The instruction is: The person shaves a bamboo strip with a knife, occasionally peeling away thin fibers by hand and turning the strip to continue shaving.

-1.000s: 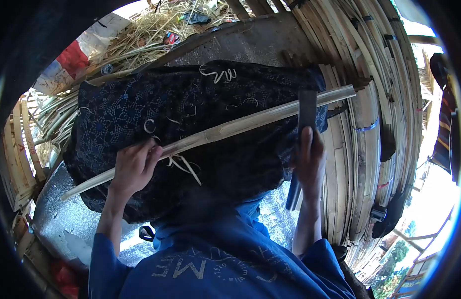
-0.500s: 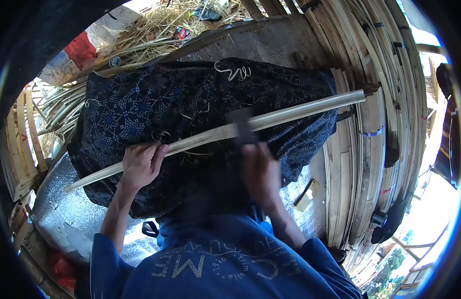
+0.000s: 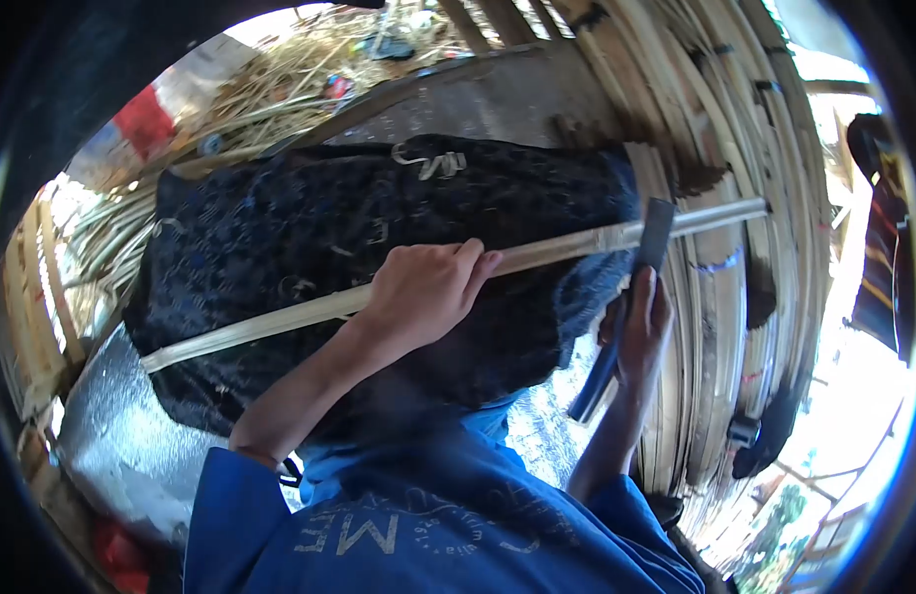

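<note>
The strip (image 3: 567, 248) lies aslant over the dark cloth (image 3: 250, 238), from 8 o'clock to 2 o'clock, its far end reaching over the slats (image 3: 676, 376) at 3 o'clock. The left hand (image 3: 428, 292) is closed over the strip near the middle, thumb towards 2 o'clock. The right hand (image 3: 641, 322) is curled around the knife (image 3: 656, 236), whose blade crosses the strip; whether its edge touches, I cannot tell. The strip looks pale, long and narrow, greyer towards 2 o'clock. Curled shavings (image 3: 428, 161) rest on the cloth at 12 o'clock.

"ME" on the blue shirt (image 3: 418, 554) (rest blurred).
</note>
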Available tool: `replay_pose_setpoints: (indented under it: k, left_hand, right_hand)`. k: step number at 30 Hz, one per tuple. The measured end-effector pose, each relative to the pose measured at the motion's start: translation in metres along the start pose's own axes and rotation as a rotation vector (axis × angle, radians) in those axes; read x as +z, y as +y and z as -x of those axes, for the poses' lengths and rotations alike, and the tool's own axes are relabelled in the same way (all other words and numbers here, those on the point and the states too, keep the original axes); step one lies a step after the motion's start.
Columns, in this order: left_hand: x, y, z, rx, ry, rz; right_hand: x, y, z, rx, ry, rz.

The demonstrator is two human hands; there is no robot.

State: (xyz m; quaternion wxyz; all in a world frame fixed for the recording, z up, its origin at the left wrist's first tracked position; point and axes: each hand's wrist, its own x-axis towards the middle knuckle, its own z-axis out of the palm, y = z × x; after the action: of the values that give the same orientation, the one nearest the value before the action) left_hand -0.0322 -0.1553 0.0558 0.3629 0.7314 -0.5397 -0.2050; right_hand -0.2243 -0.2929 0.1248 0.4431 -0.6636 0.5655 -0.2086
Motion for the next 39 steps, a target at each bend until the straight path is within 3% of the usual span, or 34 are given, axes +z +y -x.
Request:
replay_pose_setpoints:
  k: [3,5,9,10,14,16,19,22,24,29,30,35,36,38,39]
  left_hand:
    - [0.009,0.009,-0.02,-0.052,-0.141,-0.026]
    - [-0.017,-0.001,-0.001,0.006,0.055,-0.056]
    - [-0.088,-0.038,0.076,-0.266,-0.041,-0.258]
    - [-0.099,-0.045,0.094,-0.367,-0.148,-0.296]
    - [-0.09,-0.065,0.129,-0.31,-0.108,-0.172]
    - [-0.075,-0.067,0.116,-0.308,-0.048,-0.048]
    - [-0.055,-0.055,0.074,-0.213,-0.168,-0.045]
    - [-0.029,-0.032,0.033,-0.1,-0.059,0.03]
    - [-0.02,-0.023,0.015,-0.137,-0.152,-0.006]
    - [-0.007,-0.028,0.015,-0.094,-0.099,0.001]
    - [-0.006,-0.03,0.016,-0.076,-0.101,-0.032]
    - [-0.006,-0.031,0.018,-0.072,-0.137,-0.09]
    - [-0.005,-0.031,0.016,-0.07,-0.127,-0.088]
    - [-0.003,-0.03,0.015,-0.057,-0.12,-0.085]
    - [-0.004,-0.029,0.017,-0.068,-0.095,-0.035]
  right_hand:
    - [-0.01,0.009,-0.014,-0.068,-0.005,0.069]
    - [-0.013,0.013,-0.02,-0.058,0.003,0.087]
    - [-0.015,0.023,-0.026,-0.013,-0.027,0.076]
    - [-0.015,0.025,-0.028,-0.003,-0.039,0.07]
    - [-0.014,0.031,-0.038,0.015,-0.022,0.118]
    - [-0.017,0.028,-0.044,-0.014,-0.026,0.115]
    - [-0.024,0.022,-0.051,-0.008,0.0,0.162]
    - [-0.031,0.027,-0.064,-0.014,0.038,0.245]
    - [-0.033,0.024,-0.067,-0.009,0.072,0.222]
    - [-0.021,0.029,-0.064,0.017,0.138,0.264]
    - [-0.015,0.04,-0.062,-0.063,0.187,0.332]
    - [-0.015,0.025,-0.043,0.079,0.084,0.249]
    - [-0.01,0.032,-0.04,0.047,0.044,0.172]
    - [0.02,0.047,-0.012,-0.258,-0.035,0.435]
    - [0.028,0.026,0.003,-0.019,-0.149,0.468]
